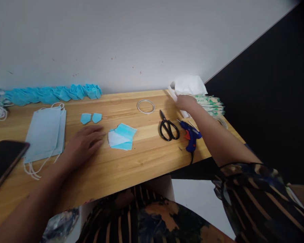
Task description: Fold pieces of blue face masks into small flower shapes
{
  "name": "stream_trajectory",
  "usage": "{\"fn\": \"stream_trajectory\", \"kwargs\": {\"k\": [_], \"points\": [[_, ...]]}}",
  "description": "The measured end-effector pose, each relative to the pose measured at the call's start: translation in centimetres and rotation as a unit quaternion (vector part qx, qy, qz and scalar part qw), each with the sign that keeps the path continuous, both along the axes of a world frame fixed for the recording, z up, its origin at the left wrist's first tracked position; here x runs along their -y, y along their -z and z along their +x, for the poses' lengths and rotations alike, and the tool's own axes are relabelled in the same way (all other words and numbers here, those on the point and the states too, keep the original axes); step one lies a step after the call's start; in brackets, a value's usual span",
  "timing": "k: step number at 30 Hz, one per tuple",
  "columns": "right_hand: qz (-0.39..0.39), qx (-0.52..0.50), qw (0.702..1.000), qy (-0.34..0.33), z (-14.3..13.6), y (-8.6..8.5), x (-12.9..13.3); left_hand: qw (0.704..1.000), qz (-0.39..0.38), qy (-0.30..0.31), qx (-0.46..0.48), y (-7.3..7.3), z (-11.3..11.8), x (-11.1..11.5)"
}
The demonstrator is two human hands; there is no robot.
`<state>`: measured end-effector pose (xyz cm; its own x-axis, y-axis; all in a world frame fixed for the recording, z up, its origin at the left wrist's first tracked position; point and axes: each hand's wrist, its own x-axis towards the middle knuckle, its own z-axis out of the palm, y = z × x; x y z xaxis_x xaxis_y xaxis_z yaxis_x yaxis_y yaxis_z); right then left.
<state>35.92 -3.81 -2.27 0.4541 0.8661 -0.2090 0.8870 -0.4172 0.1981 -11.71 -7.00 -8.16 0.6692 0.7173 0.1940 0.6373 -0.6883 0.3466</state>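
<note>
My left hand (87,141) lies on the wooden table, fingers stretched out and holding nothing. Just beyond its fingertips are two small blue fabric pieces (85,118), and to its right is a loose stack of blue and white cut mask pieces (122,136). My right hand (186,102) reaches to the far right, against a white box or wrapper (172,91) with white sheet material (190,84) over it. Its fingers are hidden there. Nearer me, below that forearm, sit black-handled scissors (169,129) and a blue glue gun (190,135).
Face masks (44,133) with white ear loops lie left, beside a dark phone (5,162). A row of blue fabric flowers (50,93) runs along the wall. A thin ring roll (146,106) lies mid-table; green-and-white wrapped sticks (210,105) are at the right edge.
</note>
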Motion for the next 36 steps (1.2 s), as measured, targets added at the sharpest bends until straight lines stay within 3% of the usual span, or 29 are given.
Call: {"fn": "stream_trajectory", "kwargs": {"k": [5, 13, 22, 25, 28, 31, 36], "points": [[0.008, 0.023, 1.0, -0.017, -0.2, -0.1, 0.7, 1.0, 0.003, 0.004, -0.005, -0.2, 0.2, 0.1], [0.098, 0.038, 0.991, -0.084, -0.3, 0.5, 3.3, 1.0, -0.005, 0.008, 0.007, -0.1, 0.1, 0.1], [0.082, -0.016, 0.996, -0.036, -0.1, 0.4, 3.2, 1.0, -0.01, -0.012, 0.005, -0.7, 0.6, 0.4], [0.119, 0.004, 0.991, -0.056, -1.8, -0.2, 3.9, 1.0, -0.016, -0.009, 0.014, -1.0, 0.8, 0.5], [0.173, -0.021, 0.975, -0.136, -5.0, -0.8, 4.9, 1.0, -0.018, -0.007, 0.025, -1.1, 0.9, 0.6], [0.181, -0.088, 0.954, -0.223, -8.8, -1.1, 5.5, 0.999, -0.007, -0.022, 0.048, -0.8, 0.9, 0.6], [0.153, -0.082, 0.947, -0.27, -13.2, 0.2, 4.9, 0.997, 0.02, -0.038, 0.071, -0.6, 1.0, 0.7]]}}
